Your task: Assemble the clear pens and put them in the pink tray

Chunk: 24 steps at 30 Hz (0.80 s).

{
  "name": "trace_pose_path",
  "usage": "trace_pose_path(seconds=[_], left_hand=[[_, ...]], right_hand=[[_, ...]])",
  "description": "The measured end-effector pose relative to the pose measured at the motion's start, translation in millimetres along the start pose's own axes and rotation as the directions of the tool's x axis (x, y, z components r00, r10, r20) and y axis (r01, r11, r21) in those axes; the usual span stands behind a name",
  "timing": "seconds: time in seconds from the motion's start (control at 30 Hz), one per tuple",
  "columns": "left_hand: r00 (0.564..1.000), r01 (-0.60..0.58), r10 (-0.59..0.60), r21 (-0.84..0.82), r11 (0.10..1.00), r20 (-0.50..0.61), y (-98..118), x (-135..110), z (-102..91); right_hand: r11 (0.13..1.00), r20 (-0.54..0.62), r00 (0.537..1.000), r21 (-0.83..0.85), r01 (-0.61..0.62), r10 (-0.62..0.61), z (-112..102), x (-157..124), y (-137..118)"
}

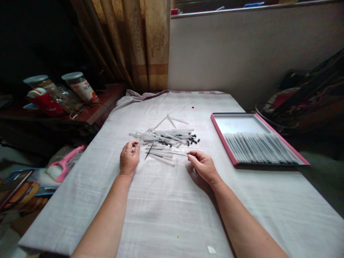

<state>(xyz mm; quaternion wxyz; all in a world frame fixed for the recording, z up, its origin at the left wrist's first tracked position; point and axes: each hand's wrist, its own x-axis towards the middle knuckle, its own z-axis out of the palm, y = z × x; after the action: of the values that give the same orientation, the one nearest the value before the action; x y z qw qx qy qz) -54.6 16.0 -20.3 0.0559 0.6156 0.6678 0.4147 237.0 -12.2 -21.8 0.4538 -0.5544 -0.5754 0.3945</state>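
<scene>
A heap of clear pen tubes [163, 136] with small black caps [192, 139] lies in the middle of a white cloth [172, 208]. My left hand [129, 157] rests on the cloth at the heap's left edge, fingers curled around one clear tube. My right hand [202, 165] sits at the heap's right, thumb and fingers pinched on the end of a thin refill [166, 153] that stretches left. A dark-tipped refill [148, 152] lies between the hands.
A pink-edged tray [228, 143] holding a row of finished pens [260, 147] stands at the right. Jars [79, 86] sit on a wooden shelf at the left. A curtain [145, 43] and a wall are behind. A pink tool [64, 166] lies lower left.
</scene>
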Motion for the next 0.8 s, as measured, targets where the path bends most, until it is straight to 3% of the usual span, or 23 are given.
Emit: trace_pose_path(seconds=[0.1,0.17,0.33,0.4,0.47,0.6,0.8], left_hand=[[0.995,0.087,-0.071,-0.273,0.958,0.068,6.0,-5.1,-0.5],[0.979,0.173,-0.100,-0.465,0.868,0.179,14.9,-9.4,-1.1],[0.857,0.498,-0.147,-0.723,0.478,0.494,42.9,-16.2,-10.3],[0.821,0.565,-0.123,-0.762,0.316,0.558,51.3,-17.6,-14.7],[0.802,0.595,-0.105,-0.771,0.226,0.588,56.3,-19.0,-16.7],[0.794,0.607,-0.140,-0.756,0.245,0.592,55.8,-20.9,-11.9],[0.776,0.630,-0.206,-0.741,0.232,0.596,54.1,-24.8,1.8]], right_hand=[[1.000,0.003,1.000,-0.001,0.005,-0.005,0.2,0.2,0.1],[1.000,0.001,1.000,-0.001,0.010,-0.010,0.2,0.3,0.3],[1.000,0.004,1.000,-0.001,0.011,-0.011,0.5,0.7,1.8],[1.000,0.006,1.000,-0.002,0.007,-0.007,0.7,0.7,1.7],[1.000,0.006,1.000,0.001,0.003,-0.003,0.6,0.5,0.9],[0.995,0.015,0.997,0.071,-0.070,0.069,-1.1,0.4,-2.9],[0.900,0.066,0.982,0.394,-0.187,0.175,-1.3,-3.2,-14.3]])
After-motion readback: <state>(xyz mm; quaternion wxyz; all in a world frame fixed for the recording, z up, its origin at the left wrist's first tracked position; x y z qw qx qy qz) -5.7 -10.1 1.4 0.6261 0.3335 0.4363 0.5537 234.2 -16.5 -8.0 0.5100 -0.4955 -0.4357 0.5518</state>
